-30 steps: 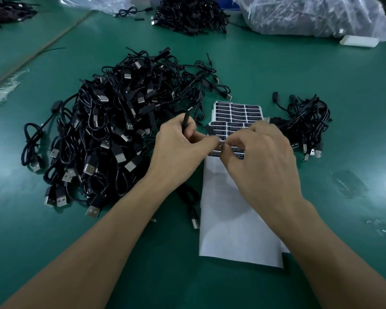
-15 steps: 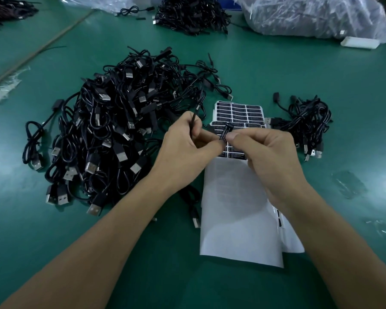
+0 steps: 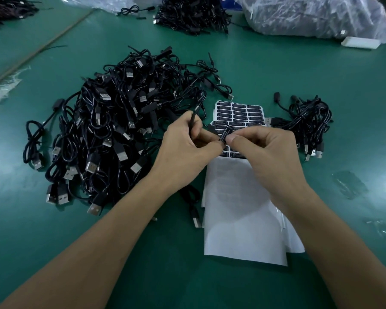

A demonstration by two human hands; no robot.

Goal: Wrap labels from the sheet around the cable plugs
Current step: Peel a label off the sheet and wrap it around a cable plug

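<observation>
My left hand grips a thin black cable plug that sticks up between its fingers. My right hand pinches a black label with white print, held up against my left fingertips. Under both hands lies the label sheet: black labels fill its far part, and the near part is bare white backing. A big tangled heap of black USB cables lies to the left. A smaller bunch of cables lies to the right of the sheet.
The green table carries another cable heap at the back and a clear plastic bag of cables at the back right. A white block lies near the bag. Clear film scraps sit at the right.
My right hand has lifted off the sheet with a peeled label and brought it up to my left fingertips. The left hand still holds the plug.
</observation>
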